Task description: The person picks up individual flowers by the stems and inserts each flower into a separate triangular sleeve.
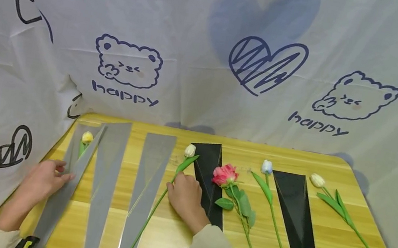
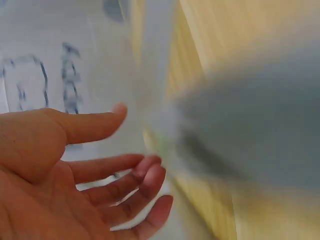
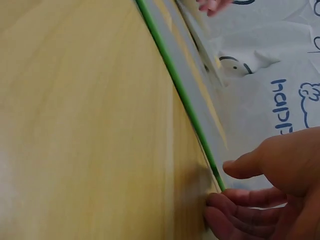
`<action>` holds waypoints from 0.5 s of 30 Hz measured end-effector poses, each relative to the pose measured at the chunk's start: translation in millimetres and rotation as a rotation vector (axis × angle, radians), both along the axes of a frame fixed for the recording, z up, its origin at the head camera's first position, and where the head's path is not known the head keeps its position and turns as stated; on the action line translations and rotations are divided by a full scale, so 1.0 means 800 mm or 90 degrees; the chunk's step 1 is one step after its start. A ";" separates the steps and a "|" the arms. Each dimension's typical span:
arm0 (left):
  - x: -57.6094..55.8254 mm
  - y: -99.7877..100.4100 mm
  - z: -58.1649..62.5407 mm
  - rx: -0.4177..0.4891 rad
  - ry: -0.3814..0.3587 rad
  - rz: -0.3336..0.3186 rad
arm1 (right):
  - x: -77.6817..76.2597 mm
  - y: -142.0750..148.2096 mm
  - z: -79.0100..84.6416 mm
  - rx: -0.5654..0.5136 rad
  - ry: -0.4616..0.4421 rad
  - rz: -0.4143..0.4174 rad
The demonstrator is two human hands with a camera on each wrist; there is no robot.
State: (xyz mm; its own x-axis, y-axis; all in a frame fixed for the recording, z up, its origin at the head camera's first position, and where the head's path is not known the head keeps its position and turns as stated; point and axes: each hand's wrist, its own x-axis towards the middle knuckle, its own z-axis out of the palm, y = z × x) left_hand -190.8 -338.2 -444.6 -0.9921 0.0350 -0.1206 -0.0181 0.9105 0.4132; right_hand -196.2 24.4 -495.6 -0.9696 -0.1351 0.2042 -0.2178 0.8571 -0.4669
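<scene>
At the left, a grey wrapping sleeve (image 1: 67, 189) holds a yellow tulip (image 1: 87, 138), its head showing near the sleeve's top. My left hand (image 1: 45, 177) is beside this sleeve, thumb apart from the loosely bent fingers, nothing between them; the left wrist view shows the same gap, with the sleeve blurred close by. My right hand (image 1: 187, 196) is at the upper stem of a white tulip (image 1: 189, 151), just below its leaf. In the right wrist view, the green stem (image 3: 175, 75) runs in between the thumb and the curled fingers (image 3: 250, 215).
Two more grey sleeves (image 1: 107, 179) (image 1: 154, 165) lie mid-left. A black sleeve (image 1: 209, 165) is behind my right hand, another (image 1: 297, 219) farther right. A pink rose (image 1: 226, 175), a blue tulip (image 1: 267, 167) and another white tulip (image 1: 317, 180) lie rightward. A printed cloth (image 1: 191, 74) hangs behind the wooden table (image 1: 171, 242).
</scene>
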 end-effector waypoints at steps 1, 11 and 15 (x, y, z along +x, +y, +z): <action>-0.004 0.015 -0.002 0.010 0.010 -0.012 | -0.002 -0.001 -0.001 0.017 0.010 -0.009; -0.079 0.117 -0.031 0.002 0.092 -0.075 | -0.011 -0.005 -0.004 0.101 -0.014 -0.070; -0.102 0.124 -0.034 -0.022 0.098 -0.079 | -0.010 -0.001 0.000 0.064 -0.039 -0.070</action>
